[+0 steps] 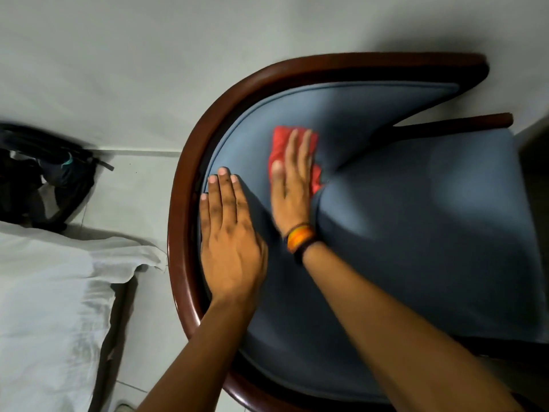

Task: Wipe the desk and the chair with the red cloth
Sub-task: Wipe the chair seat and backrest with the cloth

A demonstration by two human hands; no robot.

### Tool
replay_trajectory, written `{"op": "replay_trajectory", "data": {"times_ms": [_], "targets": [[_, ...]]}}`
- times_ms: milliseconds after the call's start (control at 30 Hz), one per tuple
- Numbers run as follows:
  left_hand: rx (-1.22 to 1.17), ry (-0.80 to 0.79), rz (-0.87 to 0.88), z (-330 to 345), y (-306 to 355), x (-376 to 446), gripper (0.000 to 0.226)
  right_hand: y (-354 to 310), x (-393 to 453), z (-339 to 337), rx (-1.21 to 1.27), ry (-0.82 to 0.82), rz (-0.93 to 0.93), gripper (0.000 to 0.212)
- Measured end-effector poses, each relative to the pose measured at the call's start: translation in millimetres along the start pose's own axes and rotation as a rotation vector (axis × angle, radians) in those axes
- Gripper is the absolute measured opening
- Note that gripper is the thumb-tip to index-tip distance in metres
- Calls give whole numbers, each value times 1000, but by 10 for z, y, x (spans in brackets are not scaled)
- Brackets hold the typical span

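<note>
Red cloth pressed flat against the chair's padded backrest

The red cloth [280,144], crumpled and soft, is held under the flat, spread right hand [292,185], its long axis running near to far along the blue woven upholstery of the chair [416,203]. The left hand [228,230] is laid open on the padding beside the curved, glossy dark wood rim [178,203]. White bed linen [44,292] is seen at near left

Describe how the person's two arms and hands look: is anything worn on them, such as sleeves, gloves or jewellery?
Both forearms are bare, with no sleeves in view, and neither hand wears a glove. The left hand has no ring, watch or band visible. The right hand carries wristbands at the wrist: a thin dark one, a wider orange and yellow one, and another dark one. Fingernails are short and unpainted.
</note>
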State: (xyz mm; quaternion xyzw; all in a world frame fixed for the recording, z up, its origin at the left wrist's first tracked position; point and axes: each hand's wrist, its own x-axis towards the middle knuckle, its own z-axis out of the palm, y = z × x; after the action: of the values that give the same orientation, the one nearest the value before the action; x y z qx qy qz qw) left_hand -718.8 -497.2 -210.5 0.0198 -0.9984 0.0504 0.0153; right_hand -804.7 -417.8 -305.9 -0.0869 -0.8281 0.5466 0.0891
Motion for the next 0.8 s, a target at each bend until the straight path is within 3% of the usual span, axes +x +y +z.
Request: {"op": "replay_trajectory", "data": {"times_ms": [67,167,267,333,433,500,600,667,733,800], "targets": [[-30,-8,-9,-15,8,2,77,-14,-615,-155,-7,-298,-112,60],[-20,-35,4,-35,2,4,79,61,-1360,-715,-23,-627,-88,58],[-48,-51,1,-87,11,3,82,45,-1680,-1479,-128,-944,-78,55],[-74,-72,1,-142,22,5,82,56,-1708,-1904,-251,-1071,-73,53],[-141,-98,-12,-225,38,-2,72,77,-1568,-2386,-358,-1104,15,51],[-302,-155,-33,-290,203,-65,62,83,-1385,-2595,-178,-984,248,42],[-884,-543,-159,-642,664,-209,60,-106,-1093,-2818,359,-682,674,40],[-1154,-849,-166,-959,941,-295,68,-365,-1002,-2936,721,-645,878,54],[-1254,-979,-135,-1186,1079,-379,71,-672,-1021,-3106,818,-670,854,69],[-1321,-929,-91,-1381,1108,-435,63,-897,-1122,-3300,822,-635,758,70]]}}
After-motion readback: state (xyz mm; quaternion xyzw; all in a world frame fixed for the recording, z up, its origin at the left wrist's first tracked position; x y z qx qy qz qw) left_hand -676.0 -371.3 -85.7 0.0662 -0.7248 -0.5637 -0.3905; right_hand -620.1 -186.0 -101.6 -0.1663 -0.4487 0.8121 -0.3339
